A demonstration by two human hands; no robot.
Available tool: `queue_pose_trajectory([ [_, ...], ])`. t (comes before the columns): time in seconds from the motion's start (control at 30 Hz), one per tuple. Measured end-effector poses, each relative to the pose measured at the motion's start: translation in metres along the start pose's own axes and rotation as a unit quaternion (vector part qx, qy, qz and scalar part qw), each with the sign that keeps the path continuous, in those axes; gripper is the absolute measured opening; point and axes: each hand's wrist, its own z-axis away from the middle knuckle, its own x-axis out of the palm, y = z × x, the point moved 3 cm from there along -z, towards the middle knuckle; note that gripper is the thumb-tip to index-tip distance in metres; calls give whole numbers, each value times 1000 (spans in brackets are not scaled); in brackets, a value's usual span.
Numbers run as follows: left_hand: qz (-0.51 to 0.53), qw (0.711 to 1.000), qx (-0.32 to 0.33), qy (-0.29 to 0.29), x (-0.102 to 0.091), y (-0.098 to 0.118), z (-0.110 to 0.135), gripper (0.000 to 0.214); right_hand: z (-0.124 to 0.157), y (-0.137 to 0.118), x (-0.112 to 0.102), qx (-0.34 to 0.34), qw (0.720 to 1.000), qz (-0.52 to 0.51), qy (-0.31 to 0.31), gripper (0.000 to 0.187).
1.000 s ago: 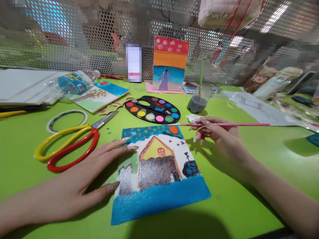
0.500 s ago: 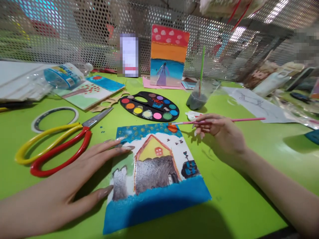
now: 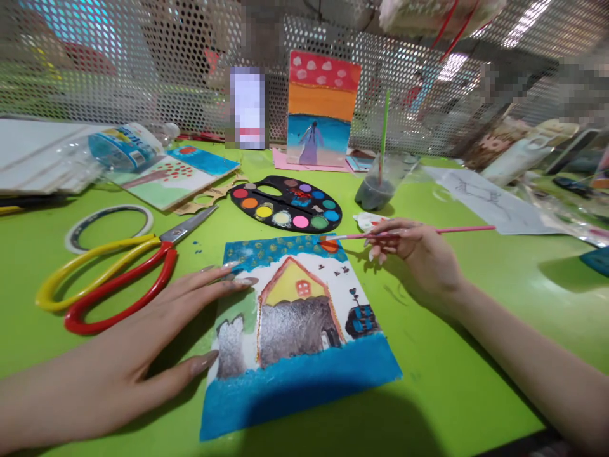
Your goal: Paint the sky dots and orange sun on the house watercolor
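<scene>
A painting (image 3: pixel 304 374) of a yellow and grey house lies flat before me, with blue along its bottom and top. My left hand (image 3: pixel 157 343) rests with spread fingers on the painting's left edge. In a pinch, my right hand (image 3: pixel 419 254) holds a pink paintbrush (image 3: pixel 466 229). The brush tip meets the orange-red sun at the painting's top right corner. Just behind the painting sits a black oval paint palette (image 3: pixel 285 203) with round wells of several colours. A crumpled white tissue (image 3: pixel 368 221) lies beyond my right fingertips.
Scissors (image 3: pixel 166 254) with yellow and red handles and a tape roll (image 3: pixel 76 238) lie left. A cut-bottle cup (image 3: pixel 375 192) of dark water holds a green stick. Behind stand a beach painting (image 3: pixel 323 95) and a blurred phone (image 3: pixel 248 108). A plastic bottle (image 3: pixel 124 149) lies back left.
My right hand and the paintbrush have shifted slightly left, the tip staying at the sun. My left hand stays on the painting. The view has moved a little.
</scene>
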Motion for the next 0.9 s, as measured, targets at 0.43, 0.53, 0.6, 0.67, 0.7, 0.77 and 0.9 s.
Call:
queue_pose_trajectory([
  [0.43,-11,1000,10,7,2,-3,-1,72,1,-1,-1,4,1000,9,-17,23],
  [0.53,1,1000,10,16,0,-2,-2,70,1,0,1,13,1000,9,-25,22],
  [0.6,7,1000,9,18,0,-1,-3,70,1,1,0,19,999,12,-24,22],
  [0.67,10,1000,6,17,0,-1,-3,70,1,0,-1,9,1000,21,-17,22],
  [0.7,11,1000,6,17,1,-1,-3,71,1,-1,-2,1,1000,25,-13,23],
  [0.77,7,1000,7,15,2,-2,-2,73,2,-2,-3,-15,999,31,-8,24],
  [0.9,-9,1000,6,7,3,-3,0,75,2,-2,-2,-12,999,29,-22,23],
])
